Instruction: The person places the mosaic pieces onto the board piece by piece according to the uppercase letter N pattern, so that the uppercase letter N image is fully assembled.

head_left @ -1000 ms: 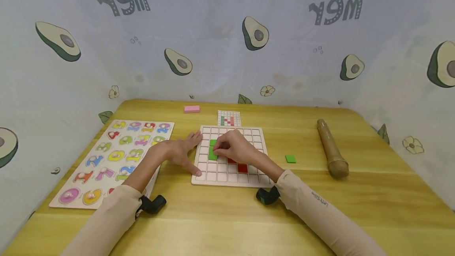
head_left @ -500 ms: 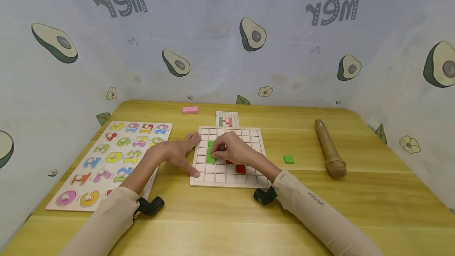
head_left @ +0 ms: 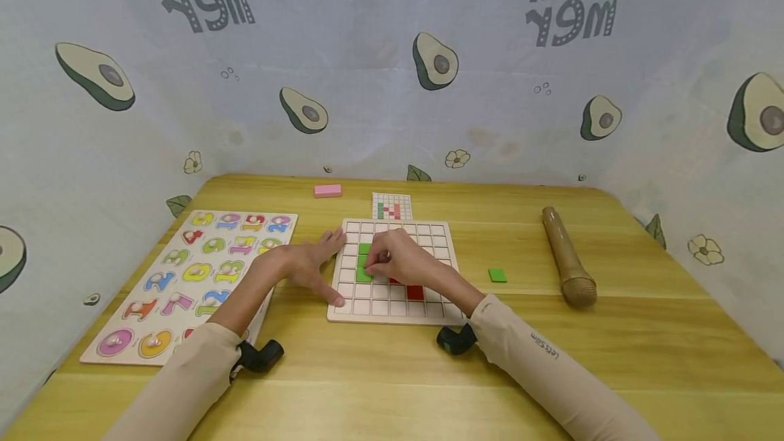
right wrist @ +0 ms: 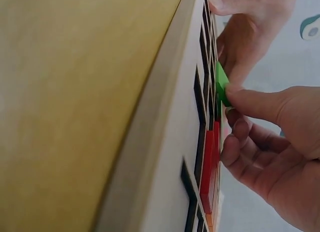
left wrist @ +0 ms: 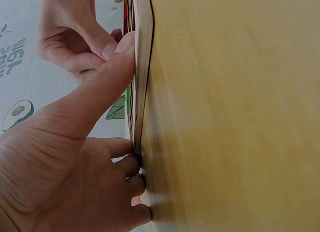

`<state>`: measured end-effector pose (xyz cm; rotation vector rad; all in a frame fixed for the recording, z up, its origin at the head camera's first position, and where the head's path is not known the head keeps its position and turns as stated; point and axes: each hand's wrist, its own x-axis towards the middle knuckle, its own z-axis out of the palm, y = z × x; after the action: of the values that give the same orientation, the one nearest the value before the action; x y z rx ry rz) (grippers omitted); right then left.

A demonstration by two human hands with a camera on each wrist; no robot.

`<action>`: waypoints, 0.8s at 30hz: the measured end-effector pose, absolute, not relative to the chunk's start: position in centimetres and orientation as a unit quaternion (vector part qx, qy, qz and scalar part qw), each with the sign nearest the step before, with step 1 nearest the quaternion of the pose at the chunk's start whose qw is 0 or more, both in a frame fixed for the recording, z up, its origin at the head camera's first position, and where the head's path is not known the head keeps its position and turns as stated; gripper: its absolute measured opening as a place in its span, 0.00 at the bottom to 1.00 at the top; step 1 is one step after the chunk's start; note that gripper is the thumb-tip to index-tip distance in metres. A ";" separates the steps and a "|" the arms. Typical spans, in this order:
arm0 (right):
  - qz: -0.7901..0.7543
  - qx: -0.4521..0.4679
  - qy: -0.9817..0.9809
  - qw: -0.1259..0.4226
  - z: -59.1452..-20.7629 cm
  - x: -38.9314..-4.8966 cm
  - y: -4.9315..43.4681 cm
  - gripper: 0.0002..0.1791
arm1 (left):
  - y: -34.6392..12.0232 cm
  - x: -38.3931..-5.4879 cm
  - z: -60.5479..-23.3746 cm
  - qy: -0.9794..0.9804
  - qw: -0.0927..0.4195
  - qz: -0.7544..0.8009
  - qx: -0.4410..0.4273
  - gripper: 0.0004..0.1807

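A white grid board [head_left: 380, 308] lies on the table with green and red tiles on it. My right hand [head_left: 404, 257] pinches a green tile [right wrist: 221, 82] between thumb and index finger; it stands tilted against the grid in the right wrist view. Another green tile [head_left: 364, 248] lies just behind it. Beside the right hand is a red tile [head_left: 415, 292], with more red partly hidden under the hand. My left hand [head_left: 309, 264] spreads along the board's left edge, its thumb [left wrist: 112, 75] on the near corner and its fingers at the far end.
A small printed grid card [head_left: 392, 206] lies behind the board, and a pink block [head_left: 327, 191] further left. At left lies a number puzzle board [head_left: 184, 305]. A loose green tile [head_left: 497, 275] and a brown wooden microphone [head_left: 569, 257] lie to the right.
The head view has shifted slightly. Both hands stay at the same places on the board, the right fingers still at the green tile.
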<state>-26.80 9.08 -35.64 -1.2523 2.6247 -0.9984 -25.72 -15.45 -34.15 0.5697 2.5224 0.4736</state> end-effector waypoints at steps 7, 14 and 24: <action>-0.314 -0.449 0.835 0.045 -35.5 -26.6 9.1 0.03 | -15.3 -25.8 -34.1 0.928 0.255 0.176 0.209 0.73; -0.313 -0.457 0.830 0.069 -35.2 -26.5 9.2 0.03 | -15.5 -25.7 -34.2 0.927 0.255 0.179 0.208 0.73; -0.307 -0.498 0.805 0.101 -34.5 -27.1 10.4 0.03 | -15.4 -25.6 -34.1 0.929 0.256 0.172 0.205 0.73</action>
<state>-27.07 10.44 -34.52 -1.4704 2.3782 -0.9077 -25.62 -15.40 -34.12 0.5550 2.5207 0.4673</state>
